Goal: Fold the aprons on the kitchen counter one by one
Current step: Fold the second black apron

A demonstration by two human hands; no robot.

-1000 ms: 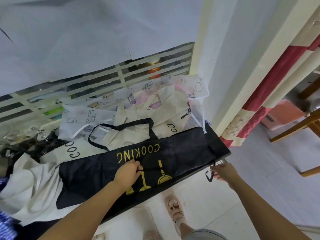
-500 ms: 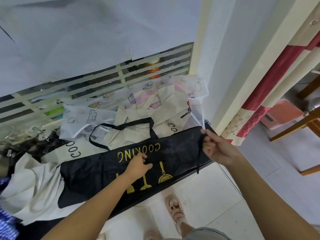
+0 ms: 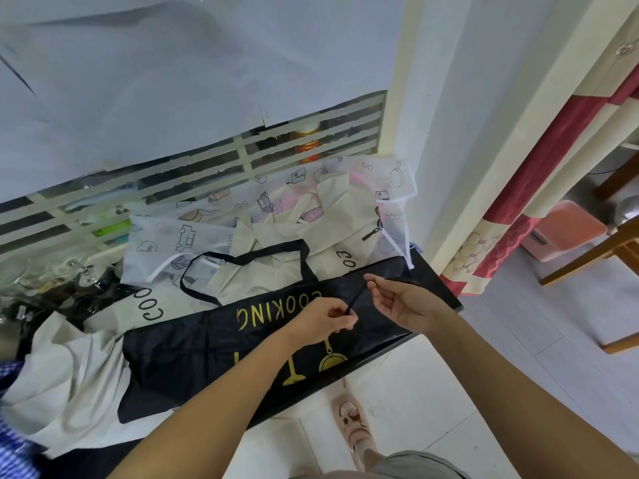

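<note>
A black apron (image 3: 193, 347) with yellow "COOKING" lettering lies folded into a long strip along the front of the dark counter (image 3: 439, 288). Its black neck loop (image 3: 242, 261) rests on the cream aprons behind. My left hand (image 3: 321, 319) pinches the lower end of the apron's thin black tie strap (image 3: 356, 299) above the strip. My right hand (image 3: 404, 302) pinches the same strap higher up, just to the right. Cream aprons (image 3: 332, 229) and white printed aprons (image 3: 166, 236) lie piled behind and to the left.
A slatted window grille (image 3: 242, 157) runs behind the counter, with jars behind it. Glassware (image 3: 41, 271) stands at the far left. A white wall corner (image 3: 449, 133), a red and cream curtain (image 3: 518, 216) and wooden chair legs (image 3: 587, 261) are on the right. My slippered foot (image 3: 352, 423) is below the counter edge.
My right hand rose from below the counter's right end with the strap and came left over the apron. My left hand lifted off the lettering and took the strap's end.
</note>
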